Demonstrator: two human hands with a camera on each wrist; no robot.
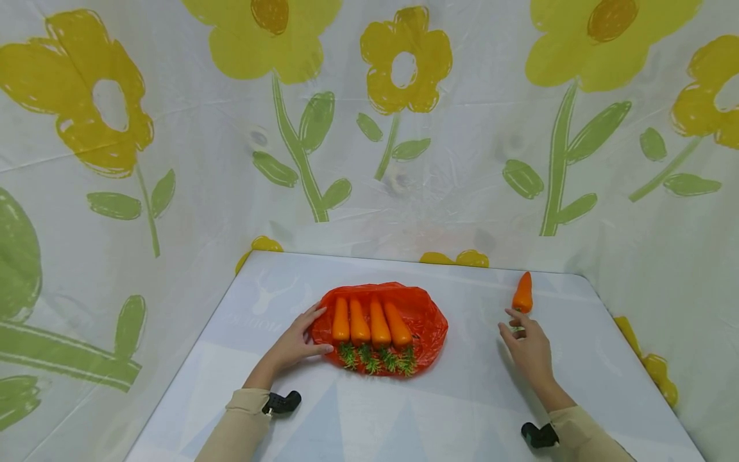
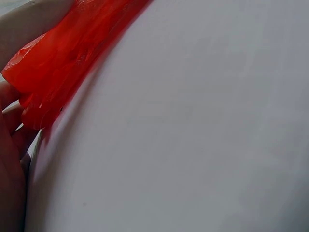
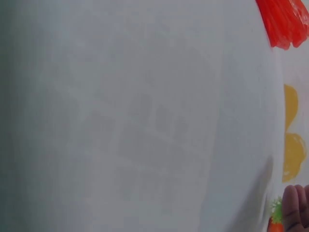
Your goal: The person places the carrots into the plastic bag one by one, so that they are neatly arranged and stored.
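Several orange carrots [image 1: 378, 324] with green leafy tops lie side by side on a red plastic bag [image 1: 430, 330], tops toward the person. My left hand [image 1: 297, 340] holds the bag's left edge, thumb at the near side and fingers at the far side; the bag [image 2: 63, 63] shows between them in the left wrist view. At the right, a single carrot [image 1: 523, 292] lies with its tip away from the person. My right hand [image 1: 528, 346] is just in front of its leafy end, thumb and forefinger apart. Those leaves [image 3: 276, 209] are partly hidden by the fingers in the head view.
The white table [image 1: 462, 410] has pale blue triangles and a faint deer print. A white curtain [image 1: 462, 160] with yellow flowers hangs behind it and at both sides. Black wrist cameras [image 1: 283, 402] are strapped below both hands.
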